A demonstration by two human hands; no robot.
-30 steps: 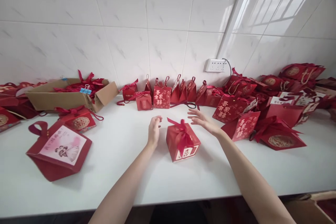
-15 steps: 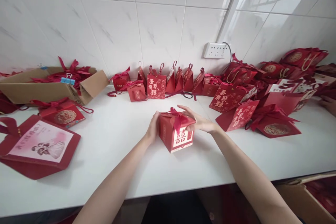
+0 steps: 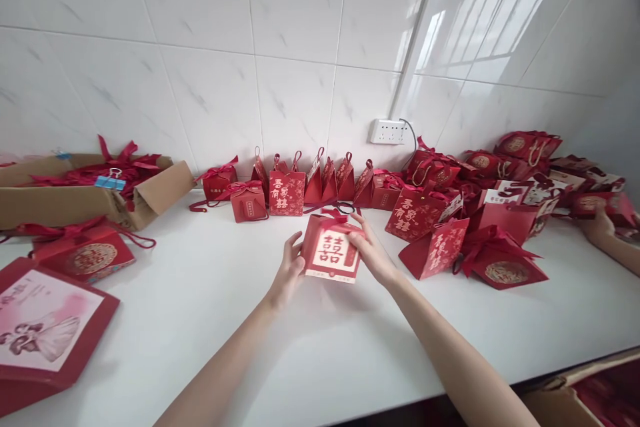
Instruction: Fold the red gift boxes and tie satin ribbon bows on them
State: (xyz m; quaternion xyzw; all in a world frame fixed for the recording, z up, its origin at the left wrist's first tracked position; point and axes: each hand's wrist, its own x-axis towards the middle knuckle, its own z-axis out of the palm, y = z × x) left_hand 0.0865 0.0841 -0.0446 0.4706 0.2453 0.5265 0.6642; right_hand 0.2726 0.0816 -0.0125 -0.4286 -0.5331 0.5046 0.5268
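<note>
Between my two hands is a red gift box (image 3: 333, 253) with a cream panel, a red double-happiness character and a dark red ribbon on top. Its printed front faces me. My left hand (image 3: 290, 270) grips its left side, thumb at the near edge and fingers bent behind. On the opposite side, my right hand (image 3: 373, 253) holds the upper right corner, thumb over the front. A shadow on the white table (image 3: 320, 347) lies below the box; whether its base touches the table I cannot tell.
Small red boxes (image 3: 287, 193) line the tiled wall, near a power strip (image 3: 390, 131). An open carton (image 3: 55, 207) of ribboned items stands left, beside larger red boxes (image 3: 83, 257). Many red boxes (image 3: 435, 250) crowd the right, where another person's hand (image 3: 600, 230) touches one.
The gift box has turned so its printed front faces me squarely, with both hands still on it. My view has tilted up and shifted right. The other person's hand shows more, on a red box.
</note>
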